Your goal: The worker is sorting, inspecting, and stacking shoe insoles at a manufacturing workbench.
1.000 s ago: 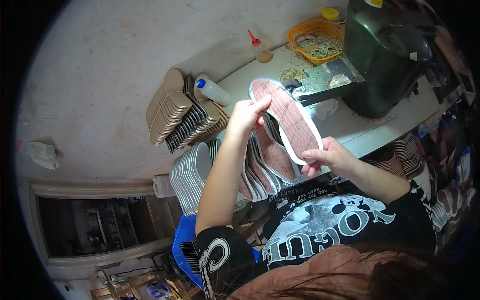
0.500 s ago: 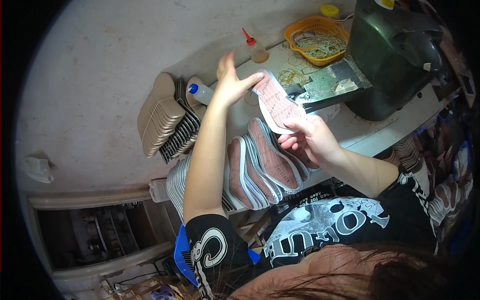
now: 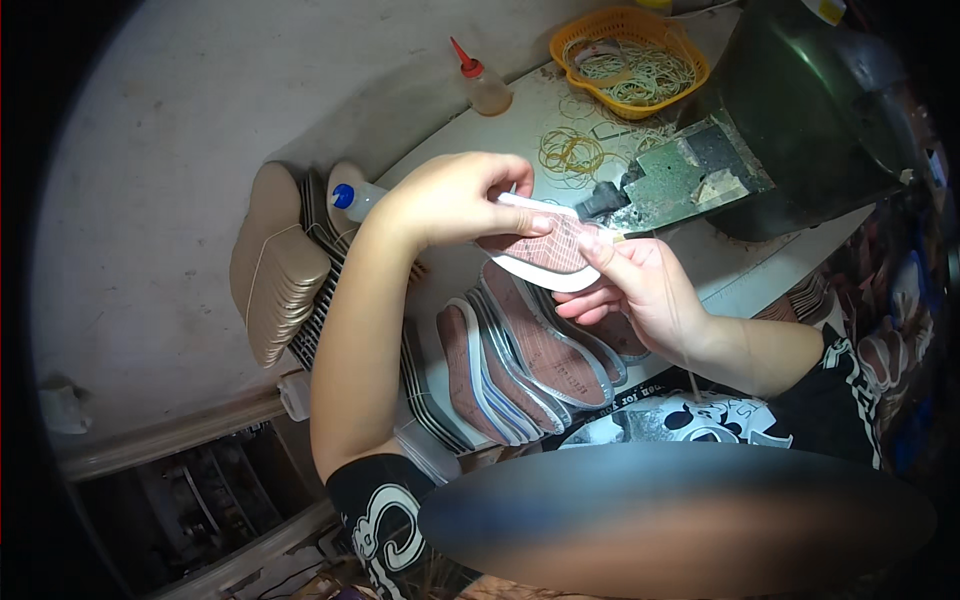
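A pinkish-brown shoe insole with a white edge is held up in front of the dark green machine. Around its left end my left hand is closed, thumb lying on the patterned face. The right side of the insole is pinched by my right hand, with the thumb on top and the fingers beneath. Under my hands, stacks of similar insoles lean together on the table. The small black part at the machine's edge sits just beyond the held insole.
Beige insoles stand bundled at the left, beside a blue-capped bottle. A red-tipped squeeze bottle is at the back, near an orange basket of rubber bands. Loose rubber bands lie on the table.
My left hand, earlier spread with its thumb at the insole's upper end, has closed around that end. The insole has turned from near upright to more level and seems bent.
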A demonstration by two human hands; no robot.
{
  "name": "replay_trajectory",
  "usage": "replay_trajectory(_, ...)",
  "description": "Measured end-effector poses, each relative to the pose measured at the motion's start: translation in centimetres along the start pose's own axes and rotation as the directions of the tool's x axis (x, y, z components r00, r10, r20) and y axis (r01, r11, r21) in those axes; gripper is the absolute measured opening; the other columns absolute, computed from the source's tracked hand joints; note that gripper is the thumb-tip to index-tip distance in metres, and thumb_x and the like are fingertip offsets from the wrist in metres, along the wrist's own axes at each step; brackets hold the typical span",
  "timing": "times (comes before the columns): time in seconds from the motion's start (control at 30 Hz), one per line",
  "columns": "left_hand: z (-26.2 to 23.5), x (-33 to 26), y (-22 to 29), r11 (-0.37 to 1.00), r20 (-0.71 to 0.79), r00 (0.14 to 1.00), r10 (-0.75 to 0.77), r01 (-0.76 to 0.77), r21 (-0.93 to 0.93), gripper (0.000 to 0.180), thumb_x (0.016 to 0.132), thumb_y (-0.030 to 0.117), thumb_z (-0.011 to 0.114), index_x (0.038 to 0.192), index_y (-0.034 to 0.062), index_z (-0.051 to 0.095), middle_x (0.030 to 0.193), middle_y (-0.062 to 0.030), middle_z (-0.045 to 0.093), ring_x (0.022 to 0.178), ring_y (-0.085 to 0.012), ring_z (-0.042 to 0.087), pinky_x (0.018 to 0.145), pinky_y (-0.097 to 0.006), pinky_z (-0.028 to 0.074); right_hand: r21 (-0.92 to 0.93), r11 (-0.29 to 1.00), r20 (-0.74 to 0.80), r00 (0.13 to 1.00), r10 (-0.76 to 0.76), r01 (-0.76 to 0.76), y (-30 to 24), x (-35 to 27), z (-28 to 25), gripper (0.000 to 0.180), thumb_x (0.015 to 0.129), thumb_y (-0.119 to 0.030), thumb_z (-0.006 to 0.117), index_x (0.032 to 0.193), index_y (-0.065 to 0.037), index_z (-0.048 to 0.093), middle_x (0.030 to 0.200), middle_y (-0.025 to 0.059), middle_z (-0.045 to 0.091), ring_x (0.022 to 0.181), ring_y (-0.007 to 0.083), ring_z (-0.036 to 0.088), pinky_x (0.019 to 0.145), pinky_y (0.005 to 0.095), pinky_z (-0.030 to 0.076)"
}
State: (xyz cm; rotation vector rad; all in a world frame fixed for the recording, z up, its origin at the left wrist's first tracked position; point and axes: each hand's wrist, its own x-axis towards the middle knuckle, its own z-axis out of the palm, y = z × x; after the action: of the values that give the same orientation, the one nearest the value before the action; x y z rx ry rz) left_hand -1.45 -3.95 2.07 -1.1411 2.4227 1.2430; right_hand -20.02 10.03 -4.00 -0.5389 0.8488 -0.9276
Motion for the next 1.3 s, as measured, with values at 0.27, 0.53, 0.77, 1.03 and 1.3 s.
replay_trajectory(0.27, 3.9, -3.3, 1.5, 0.989, -0.152, 0.978, -0.146, 0.138, -0.061, 0.036, 0.087, 0.037, 0.061, 0.085, 0.0007, 0.061, 0.065, -0.0078, 0.057, 0.059, -0.0153, 0.053, 0.055, -0.031, 0.042, -0.039, 0.996, 0.030, 0.996, 0.083, -0.082, -1.1, -0.4, 0.1, 0.040, 0.096, -0.037, 0.052, 0.098, 0.002, 0.063, 0.090, 0.0107, 0.068, 0.076, 0.0130, 0.068, 0.062, 0.0195, 0.054)
replay_trajectory(0.53, 7.5, -3.4, 2.7, 0.880, -0.045, 0.966, -0.253, 0.210, -0.425, 0.033, 0.096, 0.030, 0.055, 0.094, -0.0024, 0.061, 0.078, 0.0005, 0.061, 0.066, -0.0054, 0.052, 0.060, -0.023, 0.046, -0.125, 0.992, 0.073, 0.997, 0.012, -0.003, -1.1, -0.4, -1.5, 0.033, 0.096, -0.031, 0.052, 0.099, 0.000, 0.064, 0.088, 0.0069, 0.068, 0.073, 0.0080, 0.066, 0.059, 0.0170, 0.053)
replay_trajectory(0.77, 8.0, -3.2, 2.0, 0.809, -0.127, 0.939, -0.318, 0.199, -0.553, 0.028, 0.096, 0.025, 0.054, 0.098, -0.0020, 0.062, 0.085, -0.0039, 0.066, 0.073, -0.0079, 0.059, 0.067, -0.023, 0.048, -0.106, 0.994, 0.096, 0.995, -0.025, 0.036, -1.1, -0.1, -1.2, 0.033, 0.095, -0.032, 0.055, 0.104, -0.002, 0.063, 0.089, 0.0061, 0.069, 0.073, 0.0087, 0.067, 0.058, 0.0174, 0.053)
replay_trajectory(1.03, 9.6, -3.3, 3.2, 0.716, -0.221, 0.862, -0.457, 0.208, -0.667, 0.032, 0.089, 0.033, 0.062, 0.086, 0.0016, 0.065, 0.074, -0.0071, 0.065, 0.057, -0.0126, 0.059, 0.051, -0.029, 0.048, -0.200, 0.977, 0.146, 0.989, -0.037, 0.067, -1.4, -1.2, -2.0, 0.021, 0.087, -0.022, 0.063, 0.093, -0.002, 0.065, 0.082, 0.0064, 0.067, 0.064, 0.0086, 0.063, 0.055, 0.0188, 0.051)
replay_trajectory(1.3, 9.2, -2.4, 3.1, 0.574, -0.173, 0.856, -0.488, 0.165, -0.802, 0.050, 0.087, 0.043, 0.064, 0.058, 0.0026, 0.057, 0.043, -0.0050, 0.052, 0.030, -0.0114, 0.044, 0.032, -0.023, 0.033, -0.264, 0.964, 0.380, 0.919, 0.109, -0.005, -2.5, -5.7, -3.8, 0.030, 0.084, -0.018, 0.069, 0.102, 0.005, 0.064, 0.092, 0.0074, 0.067, 0.081, 0.0114, 0.063, 0.077, 0.0256, 0.050)
